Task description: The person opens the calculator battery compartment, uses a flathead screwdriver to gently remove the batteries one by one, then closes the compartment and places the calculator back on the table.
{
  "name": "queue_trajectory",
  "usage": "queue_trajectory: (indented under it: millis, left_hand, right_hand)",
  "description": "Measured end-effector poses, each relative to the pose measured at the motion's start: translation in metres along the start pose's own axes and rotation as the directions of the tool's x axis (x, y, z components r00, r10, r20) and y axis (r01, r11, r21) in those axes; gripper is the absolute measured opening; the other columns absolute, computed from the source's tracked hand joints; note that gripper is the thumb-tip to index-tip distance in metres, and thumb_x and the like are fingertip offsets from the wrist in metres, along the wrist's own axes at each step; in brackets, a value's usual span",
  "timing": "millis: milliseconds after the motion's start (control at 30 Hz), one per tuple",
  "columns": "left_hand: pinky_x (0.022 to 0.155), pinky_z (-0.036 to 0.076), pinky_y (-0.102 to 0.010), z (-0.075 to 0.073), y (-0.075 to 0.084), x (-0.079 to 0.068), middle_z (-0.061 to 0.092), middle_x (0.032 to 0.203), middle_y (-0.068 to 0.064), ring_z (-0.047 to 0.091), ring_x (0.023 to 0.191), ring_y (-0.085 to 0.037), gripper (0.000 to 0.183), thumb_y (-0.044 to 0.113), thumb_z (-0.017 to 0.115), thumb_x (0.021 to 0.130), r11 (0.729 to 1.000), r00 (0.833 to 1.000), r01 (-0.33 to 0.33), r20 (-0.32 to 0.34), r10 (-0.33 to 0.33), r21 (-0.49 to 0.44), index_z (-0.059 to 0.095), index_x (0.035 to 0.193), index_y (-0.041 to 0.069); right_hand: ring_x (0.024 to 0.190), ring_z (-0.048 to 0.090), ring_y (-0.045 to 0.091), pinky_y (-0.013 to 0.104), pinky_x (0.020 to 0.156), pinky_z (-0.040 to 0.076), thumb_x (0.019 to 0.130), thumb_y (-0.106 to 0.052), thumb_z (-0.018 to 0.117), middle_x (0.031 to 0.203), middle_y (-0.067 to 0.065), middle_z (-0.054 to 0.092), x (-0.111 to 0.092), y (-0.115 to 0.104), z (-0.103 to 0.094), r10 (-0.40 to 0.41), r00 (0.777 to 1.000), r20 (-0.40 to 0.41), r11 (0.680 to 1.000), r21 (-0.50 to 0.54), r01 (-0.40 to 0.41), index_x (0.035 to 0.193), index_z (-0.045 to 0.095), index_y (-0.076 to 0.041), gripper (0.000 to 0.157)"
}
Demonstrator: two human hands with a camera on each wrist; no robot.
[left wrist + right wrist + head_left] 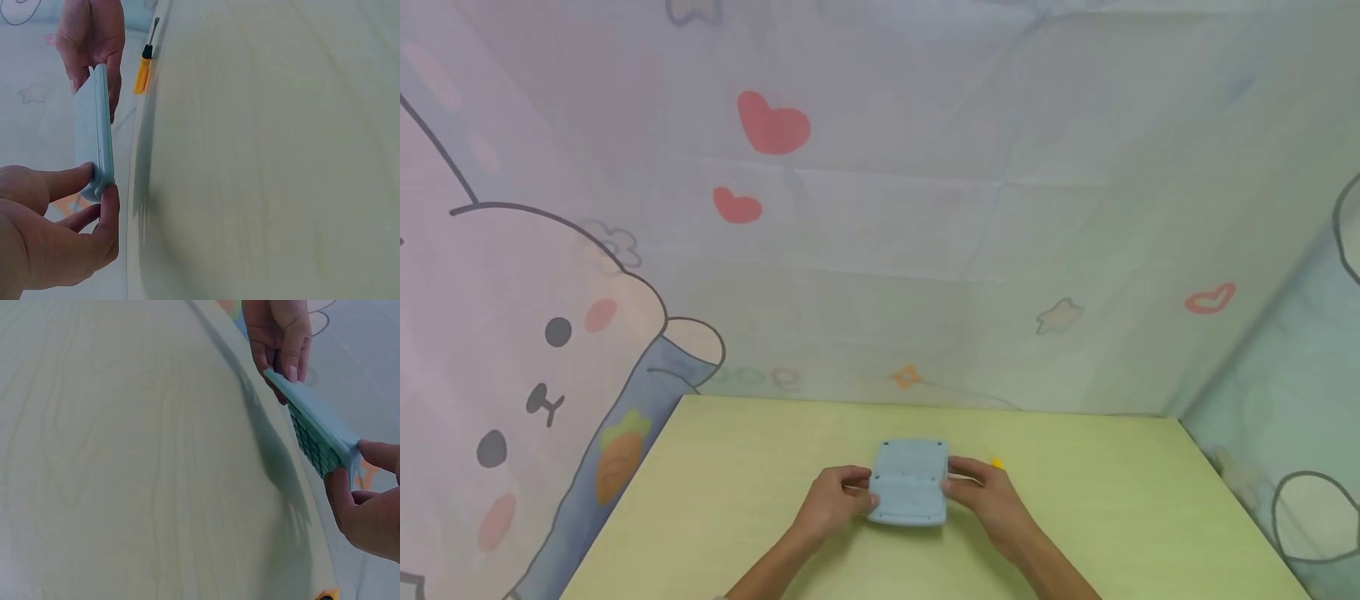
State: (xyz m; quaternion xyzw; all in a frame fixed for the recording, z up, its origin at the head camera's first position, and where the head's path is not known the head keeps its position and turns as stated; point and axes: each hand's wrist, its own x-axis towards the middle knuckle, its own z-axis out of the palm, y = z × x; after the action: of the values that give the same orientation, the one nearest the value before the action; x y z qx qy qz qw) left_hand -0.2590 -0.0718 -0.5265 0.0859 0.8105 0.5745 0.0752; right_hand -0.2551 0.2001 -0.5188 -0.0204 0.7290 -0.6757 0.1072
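A light blue calculator (910,482) is held above the table with its screw-dotted back facing up. Its keys (309,437) point downward in the right wrist view. My left hand (837,504) grips the left edge between thumb and fingers. On the opposite edge, my right hand (988,500) pinches it the same way. The left wrist view shows the calculator (94,131) nearly edge-on, between the left hand (62,231) and the right hand (94,31).
A screwdriver (145,62) with a yellow handle lies on the table beyond the right hand; in the head view only a yellow bit (997,463) of it shows. The pale yellow-green table (737,467) meets a printed cloth backdrop (880,250).
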Motion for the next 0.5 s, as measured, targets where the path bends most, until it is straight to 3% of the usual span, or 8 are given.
queue_trajectory:
  millis: [500]
  left_hand:
    - [0.074,0.056,-0.035,0.009,-0.006,0.001,0.067,0.106,-0.010,0.067,0.093,-0.022,0.046,0.007,0.078,0.082,0.990,1.000,0.026,0.001,-0.026,0.138,0.063,0.124,-0.006]
  right_hand:
    - [0.101,0.062,0.022,0.033,0.087,0.055,0.087,-0.009,0.075,0.123,0.019,0.063,-0.002,0.013,0.003,-0.007,0.999,-0.052,0.997,-0.074,0.003,0.133,0.056,0.008,0.053]
